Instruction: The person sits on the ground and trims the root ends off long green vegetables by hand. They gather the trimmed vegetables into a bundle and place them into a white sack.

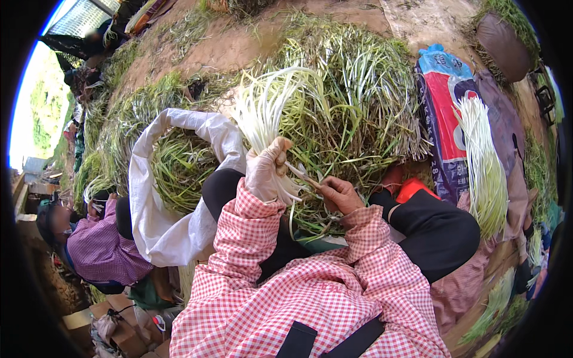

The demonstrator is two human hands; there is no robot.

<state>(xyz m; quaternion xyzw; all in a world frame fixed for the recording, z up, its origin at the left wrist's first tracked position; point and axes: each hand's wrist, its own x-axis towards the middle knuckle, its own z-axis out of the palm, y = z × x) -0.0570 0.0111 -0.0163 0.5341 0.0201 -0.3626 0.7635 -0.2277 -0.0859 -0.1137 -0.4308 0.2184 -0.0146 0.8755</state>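
My left hand (264,172), in a thin pale glove with bare fingertips, grips a bundle of long white-and-yellow stalks (262,112), which look like blanched chives. The loose tips fan out and droop to the right, while the white lower ends stick out below the fist. Bare and close beside it, my right hand (339,195) pinches a thin pale piece (309,178), probably a stalk, that reaches toward the bundle. Whether it touches the bundle is hard to tell. Beyond both hands spreads a large heap of untrimmed green and whitish stalks (358,94).
A white sack with a rolled rim (143,192) holds green leaves at left. On the right, a neat pale bundle (483,165) lies over a printed sack (441,112). Another person (105,250) sits at far left, handling stalks. Something red (414,189) lies by my right knee.
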